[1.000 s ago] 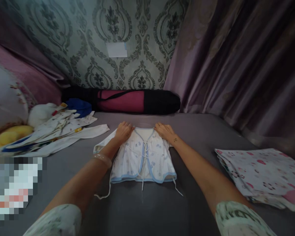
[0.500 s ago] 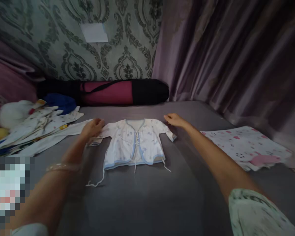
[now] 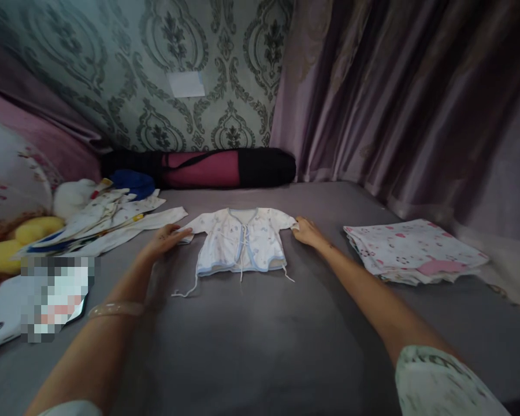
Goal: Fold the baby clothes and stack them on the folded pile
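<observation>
A small white baby jacket (image 3: 219,245) with blue trim and tie strings lies face up on the grey bed sheet (image 3: 260,341), its sleeves spread to both sides. At the cuff of the sleeve on the left, my left hand (image 3: 168,238) has its fingers pressed together on the cloth. My right hand (image 3: 307,231) is closed around the other sleeve's cuff. One long string trails from the jacket's lower left corner, and shorter ones hang from the front and the lower right.
Left of the jacket lies a pile of baby clothes (image 3: 108,222), beside yellow (image 3: 39,231) and white plush toys. A folded printed cloth (image 3: 409,245) rests on the right. Along the wall stretches a black and red long bag (image 3: 208,167). A white device (image 3: 8,303) sits at the left, partly blurred out.
My right hand has come down from above the sleeve and taken hold of its cuff. My left hand has shifted to the outer end of its sleeve. The view has turned slightly left.
</observation>
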{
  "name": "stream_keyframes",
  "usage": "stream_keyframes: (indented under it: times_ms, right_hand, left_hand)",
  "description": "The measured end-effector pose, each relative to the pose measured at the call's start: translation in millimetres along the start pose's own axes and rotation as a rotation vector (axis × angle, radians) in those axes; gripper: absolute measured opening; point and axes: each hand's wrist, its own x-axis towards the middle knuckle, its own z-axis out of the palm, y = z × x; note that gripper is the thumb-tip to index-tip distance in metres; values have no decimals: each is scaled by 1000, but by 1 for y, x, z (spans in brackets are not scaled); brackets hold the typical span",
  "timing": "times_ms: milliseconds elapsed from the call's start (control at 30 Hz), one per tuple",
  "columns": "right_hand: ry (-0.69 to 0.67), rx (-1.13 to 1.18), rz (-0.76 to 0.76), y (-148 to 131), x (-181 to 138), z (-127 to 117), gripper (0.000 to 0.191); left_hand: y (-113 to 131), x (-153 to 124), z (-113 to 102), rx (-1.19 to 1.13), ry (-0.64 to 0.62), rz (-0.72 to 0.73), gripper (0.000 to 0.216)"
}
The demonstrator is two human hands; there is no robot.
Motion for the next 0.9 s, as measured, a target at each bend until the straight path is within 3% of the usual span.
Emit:
stream_keyframes:
  times_ms: [67,200,300,400,500,633,700,800,900]
  right_hand:
    - [15,-83,-56,0,1,-8,32]
    - [229,-348,-250,6,1,-24,36]
    - [223,-461,-349,17,-2,-27,34]
    - [171,-550,-273,27,-6,-22,35]
    - [189,-526,-210,26,-5,-16,37]
    - [153,-298,-111,10,5,-3,38]
    - [129,-213,-68,2,11,7,40]
    - [104,-183,-24,-1,19,22,46]
    - [79,-182,-15,3,26,26,49]
  left_hand:
    - [-6,2,1,3,-1,-26,69]
    - [-15,6,6,-29,-14,-17,64]
    - [-13,8,10,-48,7,-11,57]
    - [-9,9,13,-16,8,-16,48]
    - [-3,11,11,157,40,69,34]
    - [6,8,5,519,356,290,31]
    - [6,7,2,650,446,372,29]
    - [-8,10,-1,770,353,404,31]
    - [-31,16,-4,795,216,301,38]
